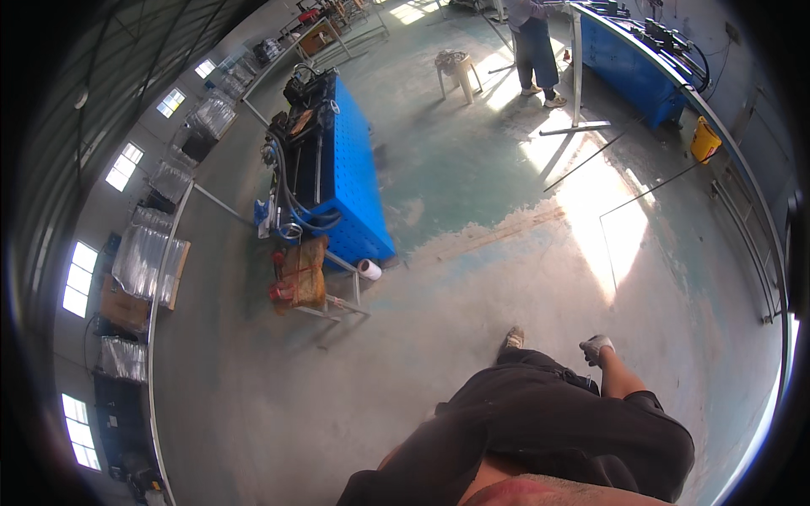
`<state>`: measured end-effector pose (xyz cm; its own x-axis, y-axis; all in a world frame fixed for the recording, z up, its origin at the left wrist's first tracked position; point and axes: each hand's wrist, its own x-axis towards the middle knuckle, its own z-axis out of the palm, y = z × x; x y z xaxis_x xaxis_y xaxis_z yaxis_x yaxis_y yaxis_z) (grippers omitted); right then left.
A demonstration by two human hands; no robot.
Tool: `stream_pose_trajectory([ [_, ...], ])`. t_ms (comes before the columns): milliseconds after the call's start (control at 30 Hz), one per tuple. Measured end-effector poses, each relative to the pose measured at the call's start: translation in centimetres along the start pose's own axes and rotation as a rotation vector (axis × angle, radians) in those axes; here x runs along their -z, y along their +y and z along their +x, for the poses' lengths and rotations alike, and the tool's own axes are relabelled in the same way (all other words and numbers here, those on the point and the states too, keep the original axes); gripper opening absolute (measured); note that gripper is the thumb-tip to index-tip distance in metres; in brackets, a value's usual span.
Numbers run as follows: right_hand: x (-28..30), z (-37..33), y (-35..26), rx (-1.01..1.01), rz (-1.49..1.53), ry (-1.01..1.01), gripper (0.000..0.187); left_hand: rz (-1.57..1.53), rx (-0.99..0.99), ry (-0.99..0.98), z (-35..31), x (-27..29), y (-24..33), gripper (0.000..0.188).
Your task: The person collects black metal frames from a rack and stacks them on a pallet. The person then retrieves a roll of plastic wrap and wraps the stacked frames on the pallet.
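Note:
My right hand (596, 348), in a white and grey work glove, hangs beside my body over the bare concrete floor (472, 304). Its fingers are curled in, and what they hold, if anything, is too small to make out. It touches no bench or machine. My left hand is out of the picture, behind or below my dark shirt (540, 413). One shoe (513, 339) shows ahead of my body.
A blue machine (359, 169) with hoses stands ahead left, a brown padded seat (305, 271) and white roll (369, 270) at its end. Ahead right are a stool (460, 76), another person (536, 51), a metal rail (576, 76), a blue bench (624, 72) and a yellow bucket (704, 141).

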<state>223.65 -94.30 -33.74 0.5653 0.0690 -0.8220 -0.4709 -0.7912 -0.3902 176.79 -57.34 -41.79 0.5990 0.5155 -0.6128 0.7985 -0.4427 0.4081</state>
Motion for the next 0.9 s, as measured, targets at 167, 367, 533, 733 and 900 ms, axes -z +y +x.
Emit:
stream_pose_trajectory([
  [167, 2.0, 6.8, -11.8, 0.339, 0.062, 0.145, 0.045, -0.395, 0.227, 0.096, 5.0, 8.6, 4.2, 0.035],
  [367, 3.2, 6.8, -20.3, 0.328, -0.019, 0.175, 0.054, -0.616, 0.35, 0.044, 15.0, 14.6, 10.4, 0.031],
  [533, 3.6, 5.4, -21.2, 0.259, -0.065, 0.127, 0.057, 0.256, -0.259, 0.002, 25.6, 16.2, 11.6, 0.037],
  [733, 7.8, 8.6, -21.2, 0.104, 0.045, 0.235, 0.058, -0.223, -0.042, -0.173, 34.7, 21.6, 24.9, 0.042],
  [900, 14.6, 10.6, -27.3, 0.039, 0.471, 0.426, 0.057, -0.131, -0.091, -0.247, 44.7, 26.8, 34.0, 0.046],
])
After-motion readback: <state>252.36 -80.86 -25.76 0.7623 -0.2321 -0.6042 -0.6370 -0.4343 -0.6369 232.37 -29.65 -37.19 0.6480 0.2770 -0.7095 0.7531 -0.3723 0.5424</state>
